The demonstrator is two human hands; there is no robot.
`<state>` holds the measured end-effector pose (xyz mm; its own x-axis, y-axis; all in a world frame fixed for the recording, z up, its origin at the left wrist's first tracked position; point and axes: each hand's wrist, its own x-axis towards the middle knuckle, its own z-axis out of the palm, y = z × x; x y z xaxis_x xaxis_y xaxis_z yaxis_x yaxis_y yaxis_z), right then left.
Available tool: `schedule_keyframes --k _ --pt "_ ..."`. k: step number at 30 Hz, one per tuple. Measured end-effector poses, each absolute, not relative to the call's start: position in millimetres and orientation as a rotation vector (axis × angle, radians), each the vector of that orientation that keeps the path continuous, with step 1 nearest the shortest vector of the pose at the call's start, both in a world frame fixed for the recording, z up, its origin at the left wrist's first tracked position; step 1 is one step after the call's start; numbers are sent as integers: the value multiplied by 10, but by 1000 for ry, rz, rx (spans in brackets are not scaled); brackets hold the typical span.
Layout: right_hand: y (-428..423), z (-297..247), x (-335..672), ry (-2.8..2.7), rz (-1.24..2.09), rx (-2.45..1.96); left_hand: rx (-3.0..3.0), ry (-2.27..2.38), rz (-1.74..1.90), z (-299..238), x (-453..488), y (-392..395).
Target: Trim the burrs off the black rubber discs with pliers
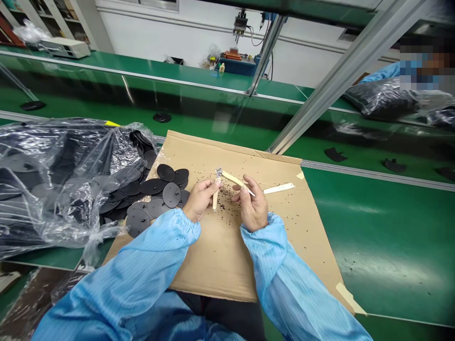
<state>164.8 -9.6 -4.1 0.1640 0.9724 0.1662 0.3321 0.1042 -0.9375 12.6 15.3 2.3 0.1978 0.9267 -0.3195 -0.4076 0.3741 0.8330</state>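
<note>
Over the cardboard, my left hand [202, 198] is closed on one cream handle of a pair of pliers [215, 195], with the small metal head at the top. The other pale handle slants away to the right, where my right hand [251, 203] pinches it between thumb and fingers. The handles are spread wide apart. A thin white tip pokes out beside my right fingers. Dark tiny bits [227, 208] are scattered below both hands. Nearest my left hand are several black round discs [171, 194], some with small knobs.
A sheet of cardboard [213, 265] covers the green bench [384, 237]. A white strip [279, 188] lies on it at right. A large clear plastic bag [60, 184] of black discs fills the left. A metal post [341, 76] rises behind; a co-worker's blue sleeve [382, 72] shows far right.
</note>
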Motion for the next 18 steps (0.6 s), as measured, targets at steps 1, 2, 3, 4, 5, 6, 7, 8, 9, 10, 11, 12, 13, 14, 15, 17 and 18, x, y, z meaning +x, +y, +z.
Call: schedule_keyframes --k 1,2,3,4,5,6,7,8,9,10,11,12,13,14,15,17,18 --pt "-96 -33 1648 -1372 809 -1423 648 936 1047 28 125 155" --pt "-95 -23 1648 -1392 831 -1430 618 920 1056 35 122 156" --pt "-94 -12 1649 -1414 854 -1437 590 896 1065 43 118 156" --pt "-92 -2 1651 -1434 871 -1447 568 868 1068 52 112 155" --pt "-91 6 1654 -1451 881 -1459 557 837 1069 59 105 154" --pt "-89 12 1657 -1463 881 -1471 554 808 1067 64 96 152" --pt "-87 14 1662 -1471 879 -1482 560 784 1067 66 88 150" --pt "-85 14 1668 -1477 879 -1494 570 768 1064 66 80 149" --pt "-83 10 1675 -1481 882 -1504 583 754 1062 64 73 148" --pt "-81 4 1682 -1480 884 -1515 595 739 1062 63 68 148" --pt "-80 -2 1689 -1481 886 -1523 602 723 1057 63 64 149" --pt "-80 -8 1696 -1482 885 -1530 603 704 1047 65 61 149" --pt "-79 -12 1702 -1482 884 -1534 598 683 1032 70 59 149" --pt "-79 -15 1707 -1480 883 -1536 586 664 1017 76 57 147" --pt "-79 -14 1711 -1477 888 -1535 574 646 1002 83 54 145" --pt "-78 -4 1713 -1465 920 -1526 563 606 977 93 47 135" --pt "-77 5 1712 -1463 943 -1522 564 582 964 96 43 129"
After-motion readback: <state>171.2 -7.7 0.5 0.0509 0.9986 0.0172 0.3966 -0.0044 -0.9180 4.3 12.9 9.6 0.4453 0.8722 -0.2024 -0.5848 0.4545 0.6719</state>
